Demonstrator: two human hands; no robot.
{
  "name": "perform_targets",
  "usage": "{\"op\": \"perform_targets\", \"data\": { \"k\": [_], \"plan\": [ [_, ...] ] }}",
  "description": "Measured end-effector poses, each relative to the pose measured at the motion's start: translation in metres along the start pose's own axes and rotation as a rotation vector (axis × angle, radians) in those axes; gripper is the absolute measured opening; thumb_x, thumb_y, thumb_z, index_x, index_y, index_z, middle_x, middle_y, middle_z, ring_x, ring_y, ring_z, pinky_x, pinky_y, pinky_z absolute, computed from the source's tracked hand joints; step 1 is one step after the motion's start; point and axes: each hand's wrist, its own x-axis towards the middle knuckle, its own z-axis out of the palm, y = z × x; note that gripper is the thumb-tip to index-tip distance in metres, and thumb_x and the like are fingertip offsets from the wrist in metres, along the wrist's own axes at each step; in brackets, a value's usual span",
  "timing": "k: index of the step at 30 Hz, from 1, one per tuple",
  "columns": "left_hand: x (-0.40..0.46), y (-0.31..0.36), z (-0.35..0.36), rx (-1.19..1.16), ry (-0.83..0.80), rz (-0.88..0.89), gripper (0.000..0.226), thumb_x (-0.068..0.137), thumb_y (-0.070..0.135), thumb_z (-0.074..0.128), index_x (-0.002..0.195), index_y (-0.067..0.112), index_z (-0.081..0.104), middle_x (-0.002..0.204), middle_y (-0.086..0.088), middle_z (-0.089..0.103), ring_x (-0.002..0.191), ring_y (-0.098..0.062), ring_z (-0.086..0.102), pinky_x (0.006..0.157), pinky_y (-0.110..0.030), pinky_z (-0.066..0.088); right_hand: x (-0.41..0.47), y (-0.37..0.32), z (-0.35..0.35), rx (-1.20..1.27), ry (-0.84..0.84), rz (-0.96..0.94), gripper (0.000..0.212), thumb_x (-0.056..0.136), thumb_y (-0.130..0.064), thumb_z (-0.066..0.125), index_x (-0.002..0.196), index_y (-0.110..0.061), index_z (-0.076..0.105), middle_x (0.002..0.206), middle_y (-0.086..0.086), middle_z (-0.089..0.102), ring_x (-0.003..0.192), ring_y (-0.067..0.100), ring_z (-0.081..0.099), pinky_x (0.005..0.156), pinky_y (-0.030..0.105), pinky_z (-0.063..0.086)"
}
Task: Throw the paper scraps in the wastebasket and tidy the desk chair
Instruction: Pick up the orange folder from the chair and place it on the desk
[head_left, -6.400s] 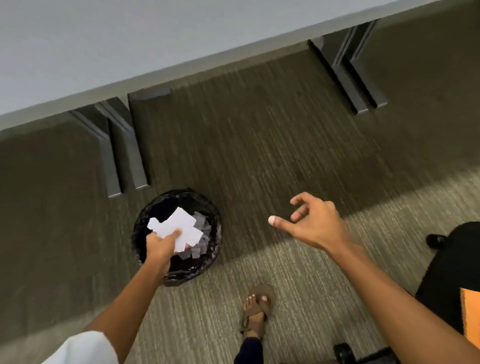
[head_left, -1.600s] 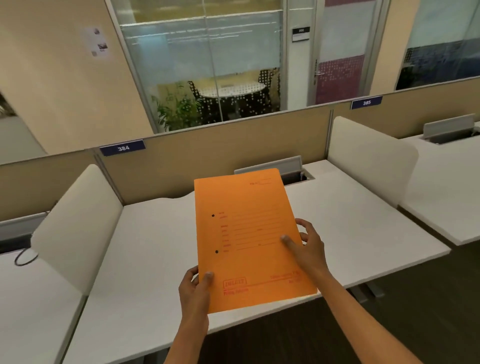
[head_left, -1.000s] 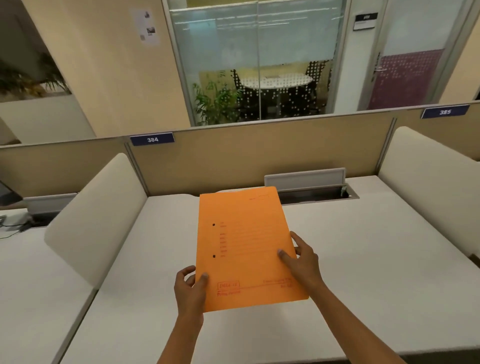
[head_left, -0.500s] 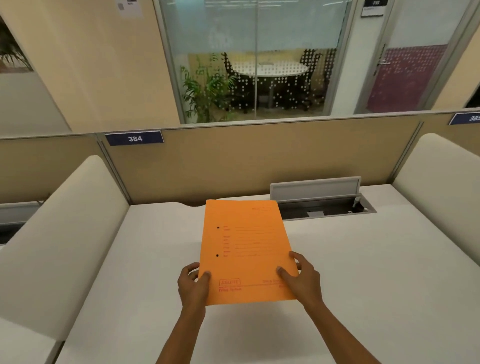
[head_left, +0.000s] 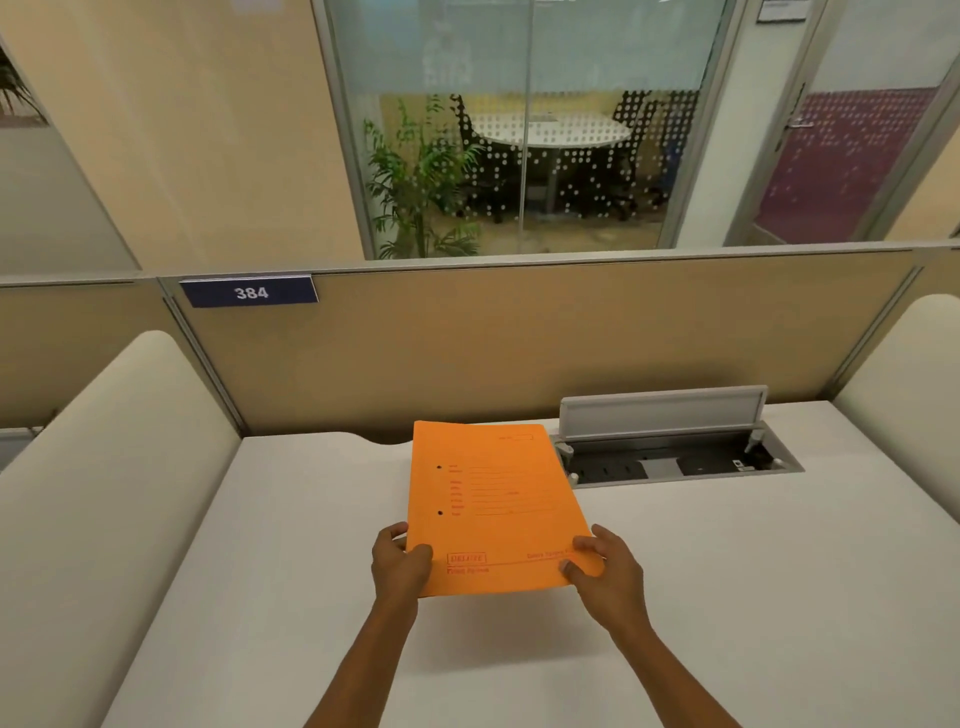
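Orange folder sits at frame center, held w/ both hands just above the white desk; near edge is lifted, a shadow shows under it at 6 o'clock. Can't tell if the far edge touches the desk. Folder's front faces up: two punch holes on its 9 o'clock side, red printed lines in the middle, a red boxed stamp near the bottom edge. Print too blurred to read.

L hand pinches the folder's lower-left corner, thumb on top, fingers curled underneath. R hand grips the lower-right corner the same way, thumb across the top face, other fingers wrapped under. Both forearms enter from 6 o'clock.

At 2 o'clock of the folder, just beside its top-right corner, a grey cable tray is set into the desk w/ its lid flipped upright. Cream side screens stand at 9 o'clock and 3 o'clock. Tan partition runs across behind the desk at 12 o'clock, w/ a blue "384" plate at 11 o'clock. Beyond it, glass wall w/ a green plant, a round white table and dark chairs behind.

No paper scraps, wastebasket or desk chair in view.
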Motion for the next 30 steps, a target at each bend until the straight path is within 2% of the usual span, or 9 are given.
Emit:
{"op": "perform_targets", "data": {
  "k": [4, 11, 14, 17, 21, 26, 30],
  "plan": [
    [0.029, 0.003, 0.014, 0.022, 0.002, -0.001, 0.041, 0.093, 0.005, 0.058, 0.133, 0.011, 0.048, 0.127, -0.016, 0.060, 0.100, -0.028, 0.058, 0.077, -0.041, 0.049, 0.030, -0.001, 0.010, -0.006, 0.000, -0.008, 0.031, 0.077, -0.002, 0.082, 0.106, -0.003, 0.071, 0.142, 0.015, 0.053, 0.128, 0.033, 0.053, 0.106, 0.038, 0.042],
    [0.066, 0.002, 0.036, 0.063, 0.010, -0.033, 0.035, 0.096, 0.005, 0.056, 0.126, 0.019, 0.045, 0.126, -0.015, 0.058, 0.099, -0.030, 0.057, 0.079, -0.043, 0.050, 0.077, 0.001, 0.024, -0.037, -0.052, -0.003, 0.037, 0.076, -0.003, 0.083, 0.110, -0.001, 0.069, 0.142, 0.016, 0.053, 0.126, 0.034, 0.054, 0.104, 0.037, 0.044],
    [0.080, -0.002, 0.043, 0.102, 0.027, -0.040, 0.035, 0.095, 0.001, 0.052, 0.127, 0.017, 0.048, 0.129, -0.016, 0.057, 0.101, -0.029, 0.055, 0.082, -0.044, 0.051, 0.093, 0.005, 0.031, -0.055, -0.079, 0.013, 0.040, 0.076, -0.004, 0.083, 0.113, -0.001, 0.069, 0.143, 0.015, 0.052, 0.127, 0.033, 0.053, 0.104, 0.035, 0.043],
    [0.090, -0.010, 0.045, 0.145, 0.030, -0.039, 0.038, 0.092, -0.004, 0.050, 0.126, 0.013, 0.052, 0.132, -0.017, 0.056, 0.104, -0.030, 0.054, 0.088, -0.046, 0.050, 0.101, 0.011, 0.038, -0.063, -0.098, 0.031, 0.044, 0.075, -0.004, 0.084, 0.116, 0.001, 0.067, 0.142, 0.016, 0.052, 0.127, 0.032, 0.053, 0.103, 0.030, 0.040],
    [0.100, -0.022, 0.045, 0.248, 0.007, -0.011, 0.042, 0.092, -0.007, 0.048, 0.131, 0.007, 0.053, 0.135, -0.017, 0.056, 0.115, -0.037, 0.056, 0.096, -0.048, 0.049, 0.103, 0.023, 0.049, -0.088, -0.129, 0.068, 0.054, 0.076, -0.007, 0.084, 0.125, 0.000, 0.062, 0.142, 0.017, 0.048, 0.130, 0.032, 0.049, 0.109, 0.038, 0.040],
    [0.107, -0.033, 0.045, 0.390, -0.054, 0.002, 0.055, 0.089, -0.011, 0.048, 0.140, 0.009, 0.047, 0.139, -0.017, 0.051, 0.122, -0.038, 0.054, 0.099, -0.048, 0.052, 0.103, 0.033, 0.055, -0.145, -0.161, 0.101, 0.061, 0.080, -0.009, 0.081, 0.134, -0.001, 0.054, 0.147, 0.016, 0.042, 0.136, 0.032, 0.043, 0.113, 0.040, 0.037],
    [0.111, -0.037, 0.051, 0.548, -0.142, 0.033, 0.064, 0.086, -0.007, 0.055, 0.146, 0.008, 0.039, 0.147, -0.016, 0.044, 0.134, -0.035, 0.046, 0.108, -0.046, 0.045, 0.107, 0.037, 0.056, -0.192, -0.188, 0.134, 0.063, 0.082, -0.010, 0.079, 0.137, 0.000, 0.050, 0.149, 0.017, 0.038, 0.137, 0.032, 0.041, 0.112, 0.039, 0.036]
  ]
}}
